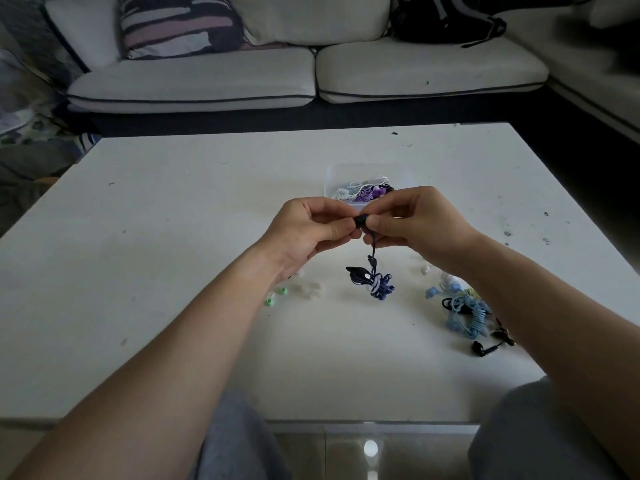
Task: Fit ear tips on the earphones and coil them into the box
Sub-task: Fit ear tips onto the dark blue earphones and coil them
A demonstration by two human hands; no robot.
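Both hands meet above the middle of the white table. My left hand and my right hand pinch a small dark earbud between their fingertips. Its dark blue cable hangs down to a tangled bundle that dangles just over the table. Whether a tip sits on the bud is hidden by my fingers. Behind my hands stands a clear plastic box holding white and purple earphones. Loose green ear tips and pale ones lie under my left wrist.
A heap of light blue, yellow and black earphones lies at the right, with a black earbud near the table's front edge. A grey sofa runs behind the table. My knees in grey trousers are below the front edge.
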